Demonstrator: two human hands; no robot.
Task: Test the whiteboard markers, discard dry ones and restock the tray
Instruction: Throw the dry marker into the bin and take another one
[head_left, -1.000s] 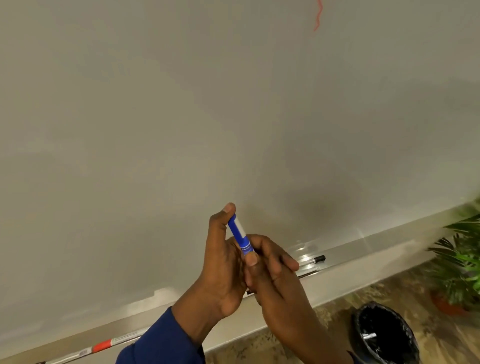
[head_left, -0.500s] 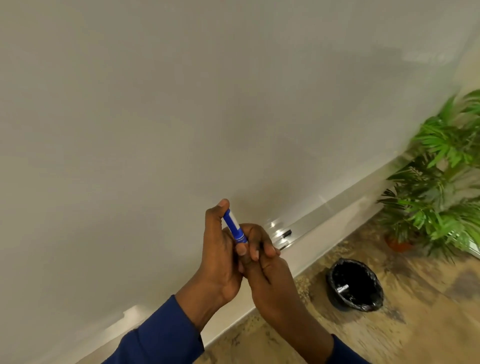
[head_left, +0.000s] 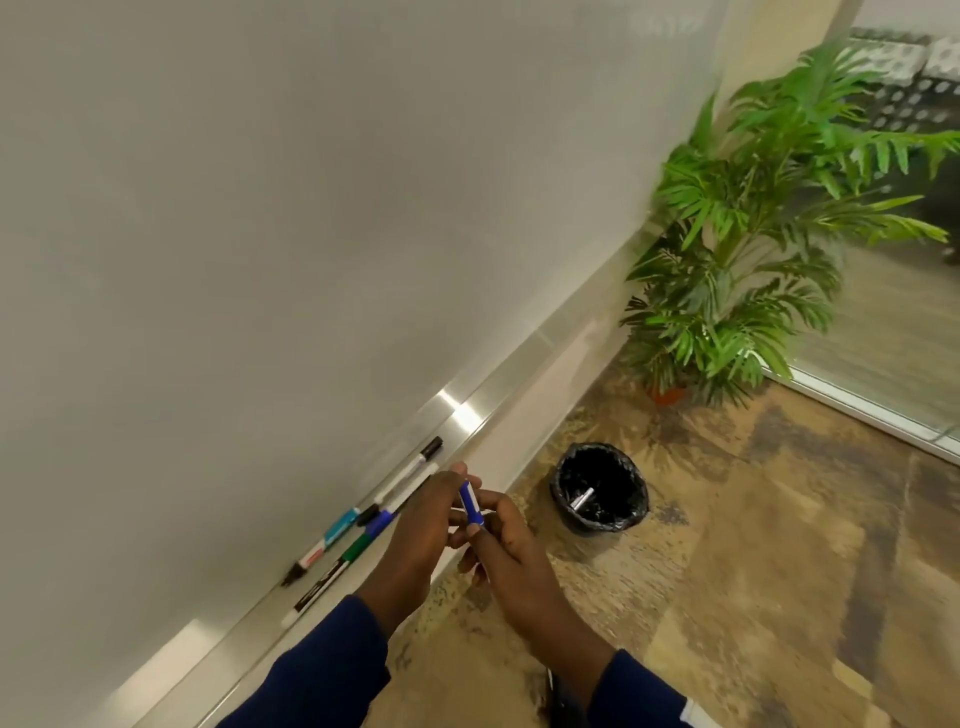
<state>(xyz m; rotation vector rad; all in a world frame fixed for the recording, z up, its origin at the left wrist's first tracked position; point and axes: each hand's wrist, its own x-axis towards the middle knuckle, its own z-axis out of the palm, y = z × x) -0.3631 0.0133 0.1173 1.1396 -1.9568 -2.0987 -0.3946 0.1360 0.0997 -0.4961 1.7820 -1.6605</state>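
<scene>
A blue and white marker (head_left: 470, 503) stands nearly upright between my two hands, in front of the metal tray (head_left: 483, 402) that runs along the foot of the whiteboard (head_left: 260, 208). My left hand (head_left: 421, 535) holds its upper part with thumb and fingers. My right hand (head_left: 504, 545) pinches its lower end. Several markers lie on the tray to the left: one with a black cap (head_left: 410, 470), a teal one (head_left: 340, 525), a green one (head_left: 356, 548).
On the floor to the right of my hands stands a black-lined bin (head_left: 600, 488) with a discarded marker (head_left: 582, 500) inside. A potted palm (head_left: 753, 218) fills the corner beyond it. The stone-patterned floor (head_left: 753, 571) spreads to the right.
My view has swung right and down, so the bin and plant are nearer the centre and more tray markers show. Both hands still hold the blue marker, now lower against the tray.
</scene>
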